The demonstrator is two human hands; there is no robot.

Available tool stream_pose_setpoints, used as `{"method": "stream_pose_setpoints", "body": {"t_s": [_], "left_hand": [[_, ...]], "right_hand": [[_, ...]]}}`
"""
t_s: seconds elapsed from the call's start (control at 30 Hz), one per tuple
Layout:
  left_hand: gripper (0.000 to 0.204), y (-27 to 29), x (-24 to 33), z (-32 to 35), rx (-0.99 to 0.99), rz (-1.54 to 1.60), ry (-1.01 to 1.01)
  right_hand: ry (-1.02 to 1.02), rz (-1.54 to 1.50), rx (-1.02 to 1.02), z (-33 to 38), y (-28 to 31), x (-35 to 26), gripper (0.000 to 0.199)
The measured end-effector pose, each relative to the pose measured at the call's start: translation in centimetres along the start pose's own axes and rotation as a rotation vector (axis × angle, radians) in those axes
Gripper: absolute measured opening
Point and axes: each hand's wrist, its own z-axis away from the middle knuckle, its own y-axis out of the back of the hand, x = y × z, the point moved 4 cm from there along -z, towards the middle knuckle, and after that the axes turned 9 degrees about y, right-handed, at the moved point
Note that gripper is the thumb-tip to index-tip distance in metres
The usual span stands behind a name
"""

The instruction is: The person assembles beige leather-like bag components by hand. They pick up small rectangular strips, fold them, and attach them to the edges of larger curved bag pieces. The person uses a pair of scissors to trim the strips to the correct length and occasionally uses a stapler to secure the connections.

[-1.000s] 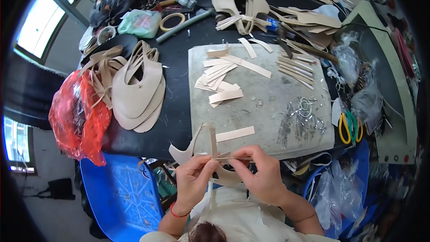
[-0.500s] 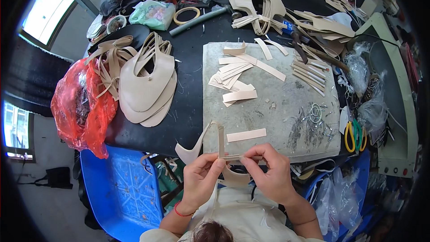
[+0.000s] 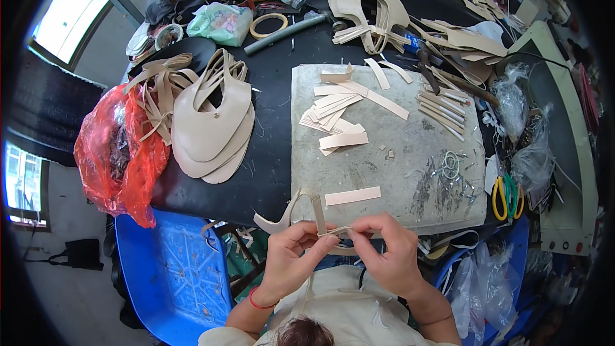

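Observation:
At the front edge of the grey board, my left hand (image 3: 291, 257) pinches a beige leather strap (image 3: 319, 213) where it bends. My right hand (image 3: 389, 251) is closed on the strap's narrow end, a short way to the right. The strap belongs to a curved beige leather piece (image 3: 277, 220) that loops up over the board's edge, with its lower part partly hidden behind my hands. Just beyond my fingers a short pale strip (image 3: 352, 196) lies flat on the board.
The grey board (image 3: 397, 173) bears a pile of pale strips (image 3: 333, 106), rolled sticks (image 3: 442, 112) and metal bits. Stacked leather pieces (image 3: 211, 128) and a red plastic bag (image 3: 118, 154) are left. Scissors (image 3: 508, 197) lie right; a blue bin (image 3: 179, 275) stands below left.
Both hands have shifted slightly down, with the bent strap moving with them. My right hand has drawn closer to my left, and the strap's end now slants up toward it.

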Motion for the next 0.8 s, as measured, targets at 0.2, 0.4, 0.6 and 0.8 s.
{"method": "stream_pose_setpoints", "body": {"t_s": [0.2, 0.4, 0.6, 0.8], "left_hand": [[0.013, -0.8, -0.1, -0.4, 0.164, -0.088, -0.071], [0.011, -1.6, -1.1, -1.2, 0.27, -0.052, -0.232], [0.016, -3.8, -1.6, -1.9, 0.203, -0.037, -0.257], [0.026, -3.3, -1.7, -1.3, 0.04, 0.238, -0.205]], "right_hand": [[0.097, 0.164, 0.122, 0.5, 0.2, 0.6, 0.017], [0.384, 0.254, 0.308, 1.3, 0.2, -0.9, 0.029], [0.402, 0.336, 0.354, 2.9, 0.1, -1.5, 0.039], [0.388, 0.229, 0.294, 2.9, -0.2, -1.3, 0.055]]}}
